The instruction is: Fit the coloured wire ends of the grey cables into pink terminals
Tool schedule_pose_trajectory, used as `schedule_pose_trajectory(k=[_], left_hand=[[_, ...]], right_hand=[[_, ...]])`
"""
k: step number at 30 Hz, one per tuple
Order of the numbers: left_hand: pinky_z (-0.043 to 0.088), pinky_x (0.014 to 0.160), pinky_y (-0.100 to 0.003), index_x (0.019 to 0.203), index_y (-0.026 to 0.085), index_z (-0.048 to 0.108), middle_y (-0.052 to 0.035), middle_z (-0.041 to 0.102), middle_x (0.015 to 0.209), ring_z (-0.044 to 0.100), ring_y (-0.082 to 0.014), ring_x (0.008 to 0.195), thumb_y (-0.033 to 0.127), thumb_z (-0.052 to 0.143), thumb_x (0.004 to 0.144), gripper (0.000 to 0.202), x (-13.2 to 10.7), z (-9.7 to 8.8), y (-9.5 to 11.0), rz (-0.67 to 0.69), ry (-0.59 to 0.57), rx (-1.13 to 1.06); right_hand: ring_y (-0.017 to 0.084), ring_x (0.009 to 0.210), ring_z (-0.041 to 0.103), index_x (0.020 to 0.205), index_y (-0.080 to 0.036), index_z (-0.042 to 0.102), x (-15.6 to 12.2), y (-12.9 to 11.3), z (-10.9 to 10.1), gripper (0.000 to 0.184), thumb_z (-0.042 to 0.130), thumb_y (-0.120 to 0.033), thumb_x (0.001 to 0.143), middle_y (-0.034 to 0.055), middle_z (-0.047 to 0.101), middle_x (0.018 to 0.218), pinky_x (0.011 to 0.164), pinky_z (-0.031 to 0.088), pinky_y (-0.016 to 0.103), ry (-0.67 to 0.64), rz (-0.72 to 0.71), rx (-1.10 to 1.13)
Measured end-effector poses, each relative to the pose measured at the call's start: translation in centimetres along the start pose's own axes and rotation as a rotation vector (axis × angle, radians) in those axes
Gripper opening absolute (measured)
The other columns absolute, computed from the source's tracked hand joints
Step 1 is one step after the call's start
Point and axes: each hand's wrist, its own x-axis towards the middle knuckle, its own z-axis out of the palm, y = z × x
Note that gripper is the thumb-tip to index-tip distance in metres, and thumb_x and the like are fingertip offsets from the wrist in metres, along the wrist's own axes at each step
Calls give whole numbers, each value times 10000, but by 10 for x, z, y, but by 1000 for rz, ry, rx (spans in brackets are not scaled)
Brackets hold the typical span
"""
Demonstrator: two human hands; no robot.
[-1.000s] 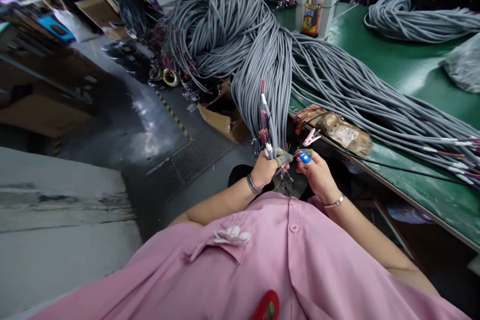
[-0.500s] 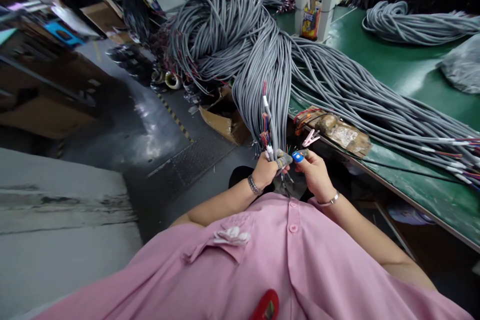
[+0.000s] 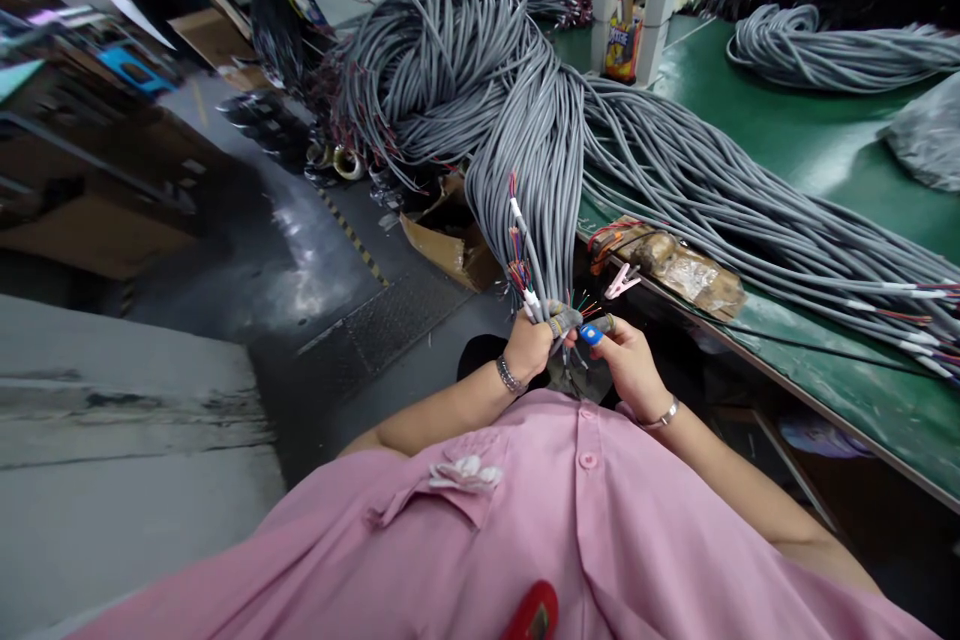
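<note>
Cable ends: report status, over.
Left hand gripping grey cables. Right hand pinching coloured wire ends. Hanging cable pile close ahead.

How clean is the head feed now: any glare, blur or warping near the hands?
Head view: wide-angle warping bows the green bench edge; the left margin is smeared by blur; glare sits on the dark floor, clear of the hands. The left hand, gripping grey cables, and the right hand are evenly lit and fairly sharp; the coloured wire ends are too small to separate.
</note>
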Motion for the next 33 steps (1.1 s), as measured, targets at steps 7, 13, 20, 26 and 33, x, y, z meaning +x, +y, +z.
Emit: schedule_pose_trajectory(k=[7,13,20,26,33], left_hand=[[427,421,-210,602,132,601,7,581,484,521,-88,414,355,788,624,292,3,-2,3,-3,-51,-3],[393,391,-200,601,123,608,1,581,472,494,-81,382,323,786,607,268,14,-1,16,-121,-297,23],[364,365,-190,612,123,620,-8,574,442,486,-87,349,338,799,573,282,35,7,30,-293,-562,75],[359,358,-188,618,124,631,-11,576,431,490,-92,342,321,790,565,258,43,6,28,-337,-585,69],[361,358,-189,610,117,640,-26,585,436,493,-94,338,319,769,572,243,45,5,22,-340,-592,63]], right_hand=[[108,589,484,749,-196,670,0,19,-21,276,710,-469,766,-5,606,694,591,425,255,-34,40,45],[106,559,505,869,-204,689,26,26,-46,512,540,-688,796,27,644,790,563,473,262,112,110,256],[120,601,508,861,-204,693,53,4,-43,531,572,-710,756,30,651,803,580,469,261,11,71,233],[137,605,504,727,-219,663,57,9,-32,531,525,-730,779,16,615,681,599,463,278,167,-138,158],[155,651,584,832,-227,656,67,5,-22,485,648,-696,710,29,659,764,599,511,285,126,48,469]])
